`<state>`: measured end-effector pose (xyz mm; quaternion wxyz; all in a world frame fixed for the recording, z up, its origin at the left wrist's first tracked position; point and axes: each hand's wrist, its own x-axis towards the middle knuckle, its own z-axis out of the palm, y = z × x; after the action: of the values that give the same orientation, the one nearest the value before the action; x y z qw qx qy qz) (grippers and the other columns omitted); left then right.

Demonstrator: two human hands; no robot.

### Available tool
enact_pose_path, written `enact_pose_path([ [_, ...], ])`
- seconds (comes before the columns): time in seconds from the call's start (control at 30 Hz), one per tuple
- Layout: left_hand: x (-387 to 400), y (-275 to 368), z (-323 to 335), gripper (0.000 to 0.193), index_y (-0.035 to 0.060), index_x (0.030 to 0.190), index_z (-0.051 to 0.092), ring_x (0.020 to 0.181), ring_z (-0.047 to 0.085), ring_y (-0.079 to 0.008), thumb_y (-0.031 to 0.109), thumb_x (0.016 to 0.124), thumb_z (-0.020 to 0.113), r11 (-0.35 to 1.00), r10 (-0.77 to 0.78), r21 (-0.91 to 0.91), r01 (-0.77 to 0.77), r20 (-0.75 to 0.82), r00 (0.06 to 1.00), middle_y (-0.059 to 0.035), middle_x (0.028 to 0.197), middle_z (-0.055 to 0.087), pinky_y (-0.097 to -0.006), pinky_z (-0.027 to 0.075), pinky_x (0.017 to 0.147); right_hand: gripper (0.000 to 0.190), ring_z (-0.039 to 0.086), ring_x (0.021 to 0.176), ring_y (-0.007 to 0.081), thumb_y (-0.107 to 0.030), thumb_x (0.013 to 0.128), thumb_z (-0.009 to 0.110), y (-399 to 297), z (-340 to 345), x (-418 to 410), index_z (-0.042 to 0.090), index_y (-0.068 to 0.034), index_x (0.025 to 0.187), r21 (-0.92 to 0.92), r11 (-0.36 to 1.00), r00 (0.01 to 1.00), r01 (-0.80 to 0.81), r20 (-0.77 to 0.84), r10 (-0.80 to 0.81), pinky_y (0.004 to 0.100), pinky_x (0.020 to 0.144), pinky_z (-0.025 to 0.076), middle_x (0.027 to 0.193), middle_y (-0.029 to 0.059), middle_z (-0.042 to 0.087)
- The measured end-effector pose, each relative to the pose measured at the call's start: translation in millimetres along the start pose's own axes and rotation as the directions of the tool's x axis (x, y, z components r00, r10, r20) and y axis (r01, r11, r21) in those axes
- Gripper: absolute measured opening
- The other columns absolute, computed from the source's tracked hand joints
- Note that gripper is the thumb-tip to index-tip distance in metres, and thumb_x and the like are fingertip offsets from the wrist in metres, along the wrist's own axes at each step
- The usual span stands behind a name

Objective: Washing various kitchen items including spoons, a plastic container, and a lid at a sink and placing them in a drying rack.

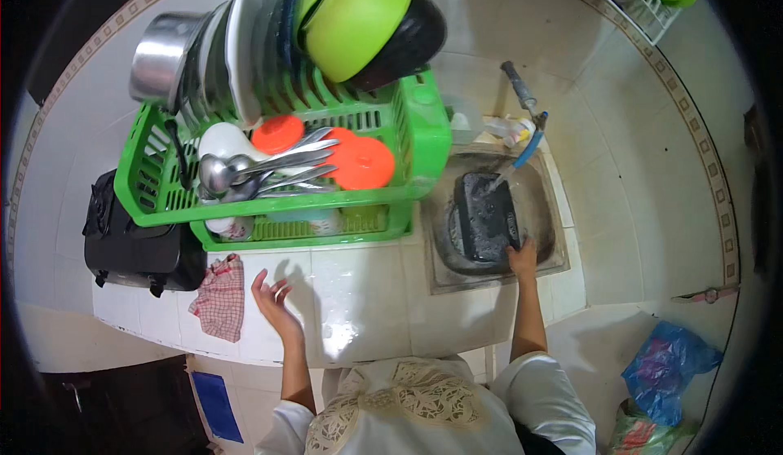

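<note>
My right hand [523, 257] grips the near right corner of a black rectangular container [486, 216] in the metal sink [439, 271]. Water from a blue hose [530, 150] on the tap [520, 87] falls onto the container's wet dark surface. Over the white tiled counter [361, 296], my left hand [273, 301] is raised with its fingers apart and holds nothing. A red-and-white checked cloth [221, 299] lies on the counter just left of that hand.
A green plastic dish rack [428, 131] with plates, bowls, a steel pot [162, 60], spoons and orange lids [365, 162] stands behind my left hand. Left of it is a black appliance [147, 259]. Blue plastic bags [664, 369] sit at the lower right. A white wire shelf [639, 2] hangs upper right.
</note>
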<state>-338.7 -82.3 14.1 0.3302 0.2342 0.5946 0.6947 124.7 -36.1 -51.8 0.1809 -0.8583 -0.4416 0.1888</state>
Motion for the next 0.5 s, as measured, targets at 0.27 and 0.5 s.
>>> enact_pose_path([
  [0.27,-92.7,-30.8,6.2,0.024,0.002,0.09,0.051,0.061,0.047,-0.0111,0.023,0.088,0.039,0.997,0.0,0.078,0.009,-0.107,0.994,-0.0043,0.081,0.05,-0.023,0.041,0.06,0.033,0.05,0.094,0.0416,-0.015,0.069,0.054,51.9,38.6,80.2,0.053,0.005,0.096,0.019,0.996,0.986,0.082,0.147,-0.083,0.0429,0.081,0.04,0.096,0.0288,0.053],
  [0.5,-147.6,-39.8,75.8,0.023,0.0023,0.082,0.052,0.058,0.048,-0.0099,0.018,0.088,0.038,0.994,-0.075,0.086,0.067,0.096,0.993,-0.005,0.077,0.053,-0.023,0.042,0.059,0.023,0.057,0.078,0.0399,-0.006,0.078,0.045,17.4,-4.6,58.1,0.051,0.012,0.09,0.144,0.971,0.917,0.191,0.326,-0.229,0.0429,0.064,0.048,0.084,0.0282,0.055],
])
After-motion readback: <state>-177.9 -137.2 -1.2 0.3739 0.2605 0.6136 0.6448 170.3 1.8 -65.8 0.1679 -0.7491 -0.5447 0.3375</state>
